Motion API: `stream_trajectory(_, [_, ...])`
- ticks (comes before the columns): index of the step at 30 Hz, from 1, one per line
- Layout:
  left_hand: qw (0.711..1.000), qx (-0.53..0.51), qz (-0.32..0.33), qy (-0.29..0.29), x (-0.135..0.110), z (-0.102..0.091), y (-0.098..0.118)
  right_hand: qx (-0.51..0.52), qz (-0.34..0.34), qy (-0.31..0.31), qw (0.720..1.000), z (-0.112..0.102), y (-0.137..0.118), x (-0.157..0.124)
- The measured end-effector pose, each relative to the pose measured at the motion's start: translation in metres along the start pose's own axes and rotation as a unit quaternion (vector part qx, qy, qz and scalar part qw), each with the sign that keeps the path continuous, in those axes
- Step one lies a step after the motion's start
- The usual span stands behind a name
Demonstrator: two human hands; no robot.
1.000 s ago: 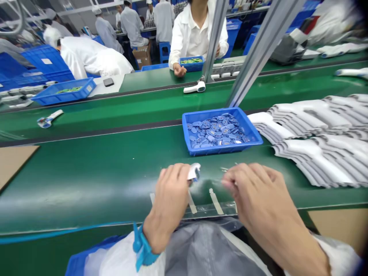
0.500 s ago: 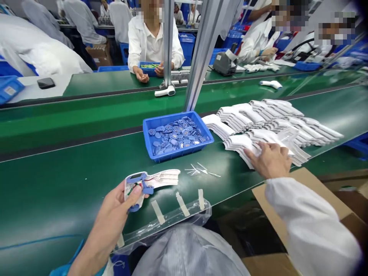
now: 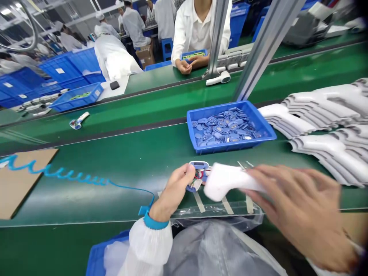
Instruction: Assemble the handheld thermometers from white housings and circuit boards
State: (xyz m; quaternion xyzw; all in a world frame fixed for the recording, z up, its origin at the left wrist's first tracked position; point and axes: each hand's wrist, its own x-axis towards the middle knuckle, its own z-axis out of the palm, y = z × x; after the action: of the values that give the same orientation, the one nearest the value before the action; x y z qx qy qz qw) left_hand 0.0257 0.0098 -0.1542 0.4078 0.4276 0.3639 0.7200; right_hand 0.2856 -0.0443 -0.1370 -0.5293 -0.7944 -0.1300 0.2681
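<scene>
My left hand (image 3: 172, 189) grips an opened gun-shaped thermometer body (image 3: 199, 165), a white half with blue parts, a small display and coloured wires inside. A blue wrist strap with a coiled cord is on that wrist. My right hand (image 3: 304, 211), blurred by motion, is closed round the handle end of a white plastic shell half (image 3: 222, 180). The shell's wide head is right beside the opened body and hides its handle. Whether the two touch, I cannot tell. Just behind, thin clear sticks (image 3: 244, 165) lie partly hidden by the shell.
A blue tray (image 3: 230, 147) of small blue plastic parts stands behind my hands. Stacked white shells (image 3: 324, 107) are to the right. Tape strips (image 3: 199, 202) hold clear plastic at the table edge. Metal posts (image 3: 267, 46) rise behind the tray. A co-worker (image 3: 198, 34) sits opposite.
My right hand has left the stacked shells with one white shell half and moved left to my left hand. The view has swung left. My left hand still holds the opened body.
</scene>
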Motion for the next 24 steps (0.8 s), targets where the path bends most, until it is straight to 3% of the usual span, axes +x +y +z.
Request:
stream_trajectory(3, [1.000, -0.003, 0.023, -0.016, -0.001, -0.001, -0.004, -0.059, -0.090, 0.000, 0.994, 0.010, -0.036, 0.024])
stream_trajectory(7, [0.997, 0.065, 0.031, -0.001, -0.003, -0.001, -0.010, -0.035, -0.083, -0.050, 0.995, 0.029, -0.042, 0.032])
stream_trajectory(10, [0.986, 0.153, 0.056, 0.018, -0.005, 0.002, -0.009, 0.118, -0.016, -0.129, 0.984, 0.041, -0.034, 0.031])
stream_trajectory(13, [0.962, 0.255, 0.095, 0.029, -0.007, 0.007, -0.003, 0.329, 0.092, -0.176, 0.923, 0.045, -0.038, 0.043])
stream_trajectory(15, [0.952, 0.286, 0.101, 0.042, -0.007, 0.010, 0.001, 0.374, 0.153, -0.142, 0.904, 0.047, -0.051, 0.058])
stream_trajectory(17, [0.939, 0.326, 0.102, 0.039, -0.007, 0.012, 0.003, 0.345, 0.185, -0.078, 0.917, 0.053, -0.066, 0.072])
stream_trajectory(21, [0.892, 0.439, 0.105, 0.015, -0.004, 0.016, 0.000, 0.237, 0.149, -0.033, 0.960, 0.070, -0.084, 0.086])
stream_trajectory(24, [0.853, 0.506, 0.120, 0.032, -0.003, 0.015, -0.001, 0.208, 0.126, -0.001, 0.970, 0.073, -0.083, 0.088])
